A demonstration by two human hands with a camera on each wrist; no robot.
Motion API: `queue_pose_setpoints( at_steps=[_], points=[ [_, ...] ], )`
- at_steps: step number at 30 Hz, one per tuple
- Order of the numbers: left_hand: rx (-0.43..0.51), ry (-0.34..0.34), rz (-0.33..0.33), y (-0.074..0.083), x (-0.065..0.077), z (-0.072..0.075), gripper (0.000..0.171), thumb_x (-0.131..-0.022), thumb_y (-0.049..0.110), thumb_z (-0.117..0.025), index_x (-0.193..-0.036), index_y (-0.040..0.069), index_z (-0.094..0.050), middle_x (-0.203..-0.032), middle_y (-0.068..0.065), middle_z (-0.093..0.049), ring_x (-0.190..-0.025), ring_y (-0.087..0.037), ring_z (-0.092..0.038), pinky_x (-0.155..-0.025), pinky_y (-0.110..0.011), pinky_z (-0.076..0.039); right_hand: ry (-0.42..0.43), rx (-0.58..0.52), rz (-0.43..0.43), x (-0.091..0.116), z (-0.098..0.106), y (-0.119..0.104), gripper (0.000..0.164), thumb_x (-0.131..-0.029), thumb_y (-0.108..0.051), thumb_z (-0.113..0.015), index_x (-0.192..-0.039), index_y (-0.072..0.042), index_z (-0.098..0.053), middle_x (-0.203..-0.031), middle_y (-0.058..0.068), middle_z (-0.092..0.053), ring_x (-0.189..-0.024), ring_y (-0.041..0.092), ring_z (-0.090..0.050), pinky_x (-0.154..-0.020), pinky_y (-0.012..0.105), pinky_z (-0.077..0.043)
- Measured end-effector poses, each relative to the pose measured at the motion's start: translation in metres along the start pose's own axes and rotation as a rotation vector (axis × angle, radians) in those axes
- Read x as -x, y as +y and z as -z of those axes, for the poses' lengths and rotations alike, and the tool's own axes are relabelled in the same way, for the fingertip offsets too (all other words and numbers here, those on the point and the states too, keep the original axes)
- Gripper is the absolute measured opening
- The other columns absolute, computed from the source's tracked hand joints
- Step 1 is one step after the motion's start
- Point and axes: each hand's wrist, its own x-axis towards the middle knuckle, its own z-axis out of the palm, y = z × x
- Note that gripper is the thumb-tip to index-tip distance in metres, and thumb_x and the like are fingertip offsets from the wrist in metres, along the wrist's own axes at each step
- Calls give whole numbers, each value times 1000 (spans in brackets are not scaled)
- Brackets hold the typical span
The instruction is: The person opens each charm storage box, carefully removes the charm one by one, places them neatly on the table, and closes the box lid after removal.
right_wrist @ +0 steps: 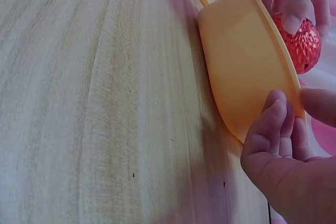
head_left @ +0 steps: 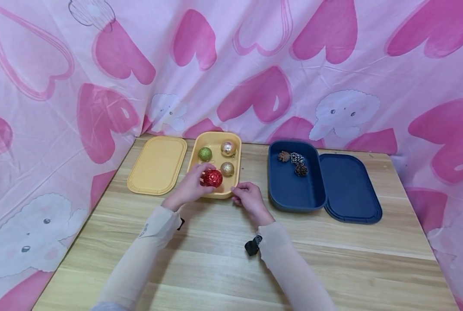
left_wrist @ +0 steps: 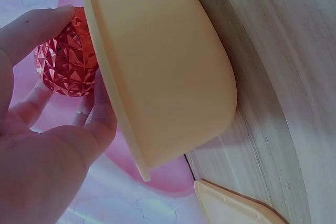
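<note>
My left hand [head_left: 192, 185] grips a shiny red faceted Christmas bauble [left_wrist: 67, 59] at the near rim of the yellow box [head_left: 216, 137]. In the left wrist view the thumb and fingers lie on either side of the bauble, its lower part hidden by the box wall. My right hand [head_left: 251, 199] pinches the box's near right corner, thumb over the rim and curled fingers against the outer wall in the right wrist view. Inside the box lie a green bauble [head_left: 205, 154], a pale pink bauble [head_left: 228, 148] and a gold glitter bauble [head_left: 227, 169].
Left of the box lies its yellow lid [head_left: 157, 165]. A dark blue box [head_left: 296, 196] to the right holds several pine cones [head_left: 301, 169], with a blue lid [head_left: 351, 188] beside it. Pink heart-print cloth [head_left: 255, 52] hangs behind the wooden table [head_left: 216, 259].
</note>
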Motion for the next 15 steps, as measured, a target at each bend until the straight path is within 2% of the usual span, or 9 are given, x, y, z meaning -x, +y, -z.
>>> queue_pose_setpoints(
  at_steps=[3,9,15],
  points=[
    [14,4,-14,-1,3,2,55,-78,10,-79,-125,14,-51,-124,-15,-49,-113,-33,-56,-95,-46,-52,1,4,2,0,0,0,22,-90,-9,-66,-106,2,-56,-78,2,-62,-68,13,-62,-68,26,-55],
    [49,16,-87,-6,8,7,54,-76,8,-80,-122,10,-53,-121,-13,-53,-109,-30,-58,-90,-41,-55,-1,11,-7,-1,1,0,23,-90,-10,-67,-107,1,-56,-81,5,-64,-70,14,-63,-72,29,-56],
    [117,-13,-110,-9,15,11,54,-76,5,-80,-123,8,-53,-122,-12,-53,-108,-29,-58,-86,-38,-57,-11,3,-18,-1,2,0,27,-90,-11,-67,-110,1,-55,-86,7,-65,-71,13,-62,-74,29,-55]
  ],
)
